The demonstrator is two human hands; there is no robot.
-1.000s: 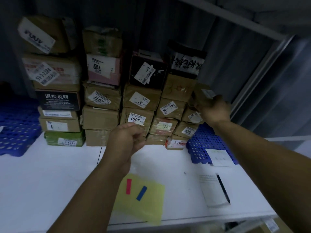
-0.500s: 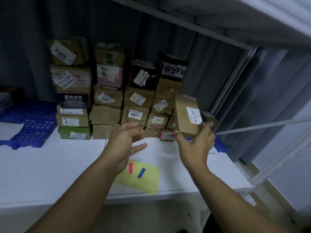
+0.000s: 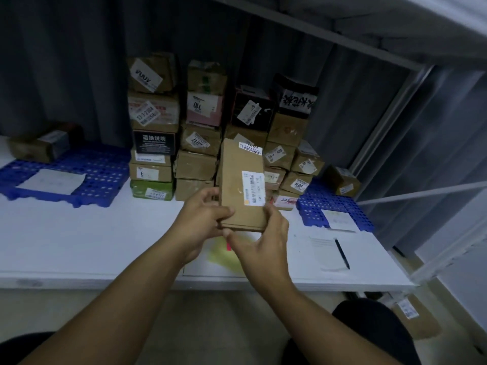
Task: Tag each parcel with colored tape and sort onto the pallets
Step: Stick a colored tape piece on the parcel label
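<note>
Now off the far stack (image 3: 200, 143) and upright over the surface (image 3: 79, 246): parcel (image 3: 242, 185), near end clamped by left hand (image 3: 203, 219) and right hand (image 3: 263, 241). Ready, likely, for red tape (image 3: 228, 246) beneath.

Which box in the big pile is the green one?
The green box at the very bottom of the leftmost stack, resting on the white table. The others are brown, pink or black.

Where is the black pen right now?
Head view, right side of the white table: the black pen lies on a sheet of paper, just in front of the right blue pallet.
</note>
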